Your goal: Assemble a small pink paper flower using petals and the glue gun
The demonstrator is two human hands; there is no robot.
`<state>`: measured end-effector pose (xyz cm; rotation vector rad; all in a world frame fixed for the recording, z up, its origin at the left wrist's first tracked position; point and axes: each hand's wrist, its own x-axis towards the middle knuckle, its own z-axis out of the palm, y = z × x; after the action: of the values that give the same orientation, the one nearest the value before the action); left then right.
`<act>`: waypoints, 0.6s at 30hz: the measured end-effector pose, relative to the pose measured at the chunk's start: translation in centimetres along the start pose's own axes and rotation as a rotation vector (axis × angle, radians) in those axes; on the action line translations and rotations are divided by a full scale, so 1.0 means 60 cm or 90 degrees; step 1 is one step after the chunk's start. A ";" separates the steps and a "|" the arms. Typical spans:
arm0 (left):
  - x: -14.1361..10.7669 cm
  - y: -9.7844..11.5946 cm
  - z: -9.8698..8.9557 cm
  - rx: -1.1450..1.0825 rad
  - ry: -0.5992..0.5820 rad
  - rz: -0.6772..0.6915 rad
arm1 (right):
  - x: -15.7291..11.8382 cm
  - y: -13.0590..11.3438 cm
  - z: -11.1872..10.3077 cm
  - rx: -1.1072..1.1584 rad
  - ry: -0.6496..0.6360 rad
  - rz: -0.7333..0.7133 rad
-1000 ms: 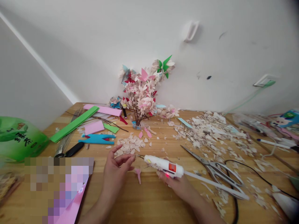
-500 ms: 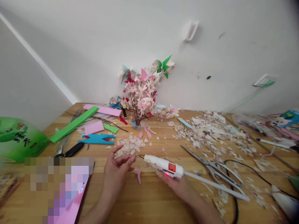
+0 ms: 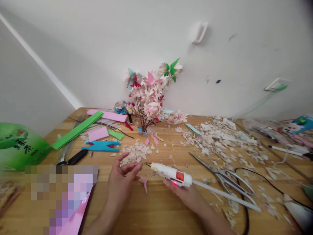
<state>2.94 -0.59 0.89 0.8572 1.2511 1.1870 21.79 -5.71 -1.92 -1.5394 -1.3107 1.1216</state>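
Note:
My right hand (image 3: 181,192) is wrapped round a white hot glue gun (image 3: 166,171), a red light glowing on its side and a long pale glue stick (image 3: 227,195) sticking out of the back. Its nozzle points left and meets the fingertips of my left hand (image 3: 124,176). There, thumb and index finger are pinched together; whatever they hold is too small to make out. A pink paper piece (image 3: 144,184) with a narrow stem lies just below the nozzle. Behind my left hand is a pile of pale petals (image 3: 138,151).
Flowering branches (image 3: 149,101) stand in a small holder by the wall. Scissors (image 3: 225,179) lie right, before a heap of petal scraps (image 3: 215,133). Green (image 3: 78,130) and blue paper (image 3: 101,146) lie left, with a green package (image 3: 22,147) and a tablet-like screen (image 3: 75,212).

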 end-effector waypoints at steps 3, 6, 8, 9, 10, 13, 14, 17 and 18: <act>0.001 -0.002 0.000 0.000 -0.007 -0.005 | -0.001 0.002 0.000 -0.017 -0.010 0.002; 0.002 -0.004 -0.001 0.002 -0.016 -0.008 | -0.002 0.013 0.002 -0.009 0.035 0.034; 0.002 -0.005 -0.002 0.002 -0.018 -0.007 | -0.003 0.020 0.003 -0.003 0.043 0.036; 0.002 -0.005 -0.002 0.002 -0.018 -0.006 | -0.003 0.023 0.003 -0.003 0.035 0.032; 0.002 -0.005 -0.003 0.002 -0.018 -0.004 | -0.003 0.023 0.003 -0.004 0.031 0.024; 0.001 -0.003 -0.004 0.008 -0.014 -0.002 | -0.003 0.020 0.001 -0.023 -0.005 0.010; 0.001 -0.002 -0.004 0.009 -0.012 -0.004 | -0.003 0.018 0.001 -0.023 -0.001 0.014; 0.001 -0.002 -0.005 0.011 -0.008 -0.007 | -0.003 0.022 0.002 -0.005 0.039 0.044; 0.001 -0.002 -0.005 0.011 -0.007 -0.007 | -0.003 0.026 0.002 0.002 0.058 0.052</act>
<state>2.64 -0.60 0.69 0.8679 1.2572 1.1631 22.06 -6.09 -3.40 -1.6351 -1.1935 1.0901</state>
